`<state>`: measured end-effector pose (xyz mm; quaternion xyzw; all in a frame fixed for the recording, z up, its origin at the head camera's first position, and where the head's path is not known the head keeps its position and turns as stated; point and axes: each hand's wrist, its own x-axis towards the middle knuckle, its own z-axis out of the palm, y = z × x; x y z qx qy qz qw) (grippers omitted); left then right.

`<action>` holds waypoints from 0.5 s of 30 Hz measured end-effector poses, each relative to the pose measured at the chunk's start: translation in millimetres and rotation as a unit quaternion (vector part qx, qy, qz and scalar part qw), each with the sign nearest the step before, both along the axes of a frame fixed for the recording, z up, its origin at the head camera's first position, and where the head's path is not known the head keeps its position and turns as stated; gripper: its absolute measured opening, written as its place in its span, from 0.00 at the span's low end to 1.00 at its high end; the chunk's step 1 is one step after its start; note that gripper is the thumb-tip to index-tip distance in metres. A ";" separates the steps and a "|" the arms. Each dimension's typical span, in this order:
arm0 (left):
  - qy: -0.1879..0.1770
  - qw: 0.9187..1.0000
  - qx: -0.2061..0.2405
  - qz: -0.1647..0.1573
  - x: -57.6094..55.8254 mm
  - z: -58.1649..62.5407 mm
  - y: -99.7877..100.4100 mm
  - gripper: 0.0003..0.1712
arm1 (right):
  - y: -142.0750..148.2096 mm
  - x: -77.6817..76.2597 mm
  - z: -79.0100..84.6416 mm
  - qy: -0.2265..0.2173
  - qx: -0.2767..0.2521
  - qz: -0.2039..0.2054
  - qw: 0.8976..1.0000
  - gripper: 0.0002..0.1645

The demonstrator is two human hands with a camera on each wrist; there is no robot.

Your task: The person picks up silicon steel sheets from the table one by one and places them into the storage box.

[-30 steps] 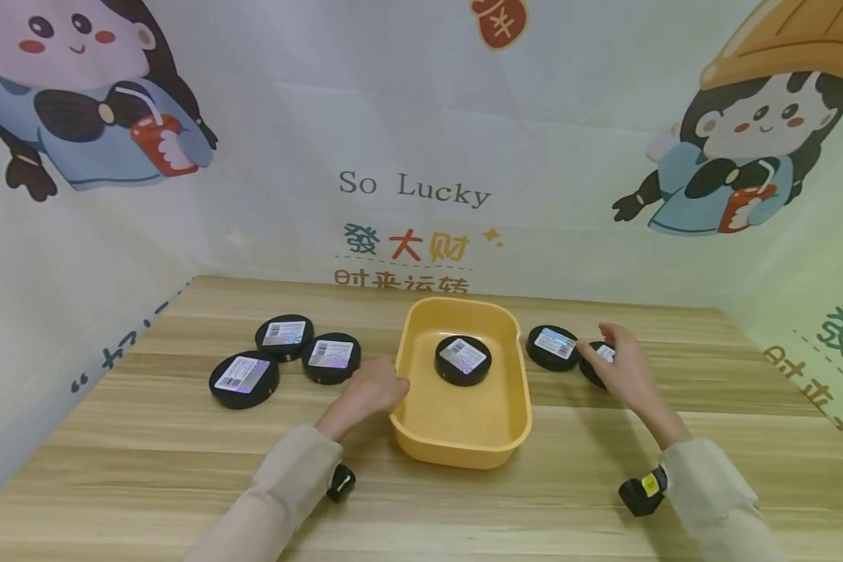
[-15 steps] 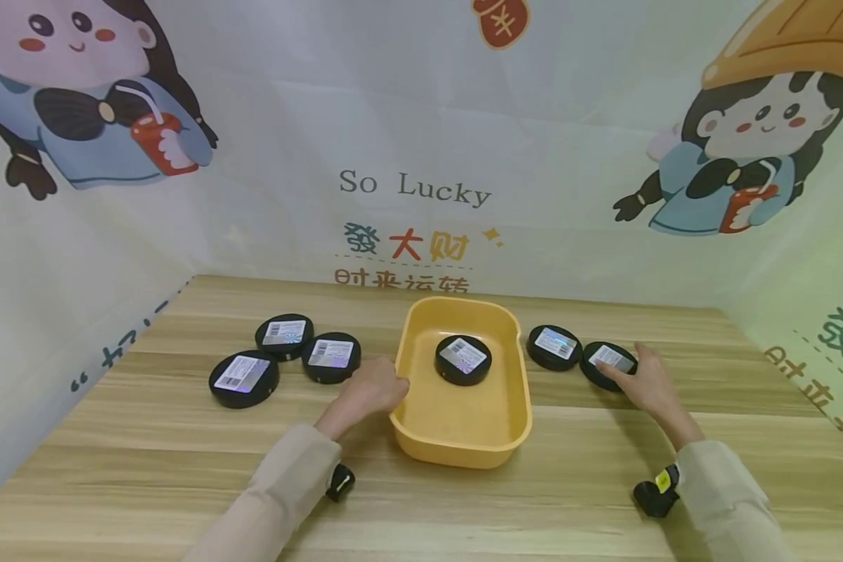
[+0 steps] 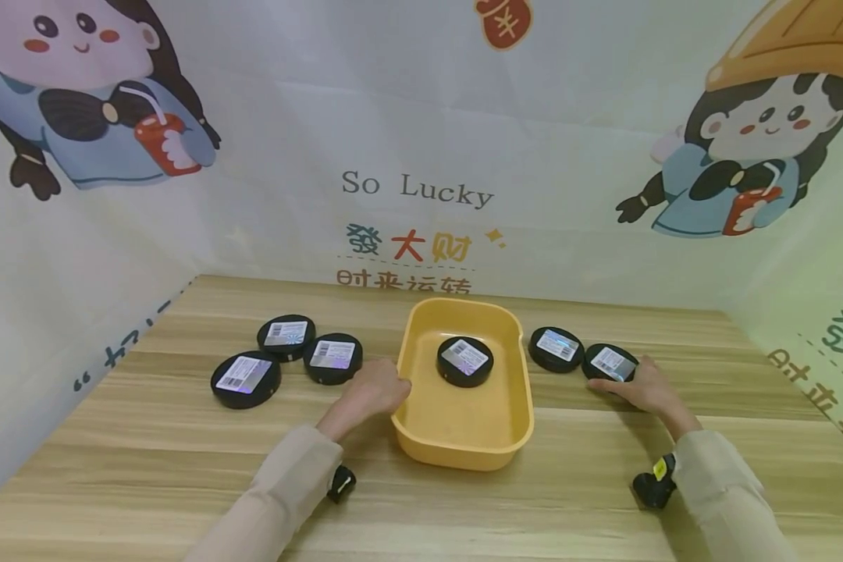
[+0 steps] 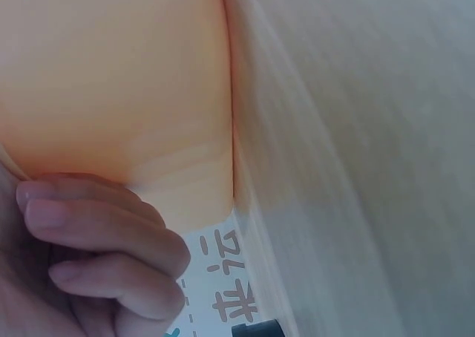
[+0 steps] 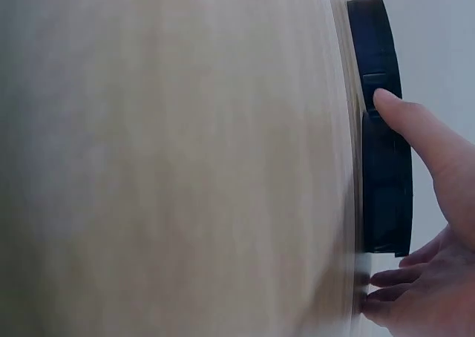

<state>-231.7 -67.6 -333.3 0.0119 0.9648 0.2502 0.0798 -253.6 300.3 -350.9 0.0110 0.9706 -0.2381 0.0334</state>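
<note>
My left hand (image 3: 372, 389) grips the left rim of a yellow plastic bin (image 3: 457, 421); in the left wrist view its fingers curl against the bin's wall (image 4: 111, 77). Inside the bin lies one flat, round black disc with a silver label (image 3: 465, 359). On the right, my right hand (image 3: 649, 386) spans a similar black disc (image 3: 613, 363), which rests flat on the table. The thumb is straight along its near edge, and the fingers are beyond its right side. In the right wrist view, the fingers (image 5: 393, 289) reach down to the tabletop beside the disc (image 5: 386, 196).
Another black disc (image 3: 556, 348) lies between the bin and the right-hand disc, nearly touching the latter. Left of the bin, three more discs (image 3: 246, 378) form a cluster on the wooden table (image 3: 112, 468). A printed cloth (image 3: 288, 140) hangs behind and at both sides.
My right hand has come down around the right-hand disc, its thumb sliding from over the label to the near edge. The left hand and the bin stay in place.
</note>
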 end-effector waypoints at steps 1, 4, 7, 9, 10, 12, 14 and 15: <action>-0.002 1.000 -0.001 0.002 0.2 -0.3 0.0 0.10 | -0.5 -0.5 0.0 -0.003 0.004 0.003 1.000 0.60; -0.002 1.000 -0.001 0.003 0.4 -0.4 -0.5 0.10 | -1.3 -3.6 -1.6 -0.005 0.009 0.005 1.000 0.58; 0.001 1.000 -0.004 0.001 0.6 -0.2 -0.4 0.10 | 0.9 -10.8 -8.2 -0.007 0.003 -0.006 1.000 0.56; 0.001 1.000 -0.009 0.002 0.7 0.3 -0.2 0.11 | 6.1 -18.2 -16.2 -0.001 -0.001 -0.013 1.000 0.57; 0.001 1.000 -0.011 0.001 0.7 0.5 -0.2 0.11 | 9.6 -22.3 -20.8 0.002 -0.001 -0.018 1.000 0.58; -0.001 1.000 -0.015 0.003 0.7 0.8 -0.1 0.11 | 18.1 -31.7 -32.5 0.016 0.006 -0.021 1.000 0.62; -0.002 1.000 -0.017 0.003 0.7 1.0 -0.2 0.11 | 21.8 -35.3 -37.3 0.016 0.010 -0.026 0.999 0.64; -0.002 1.000 -0.016 0.003 0.7 1.1 -0.2 0.11 | 22.8 -36.1 -38.3 0.017 0.009 -0.026 0.999 0.64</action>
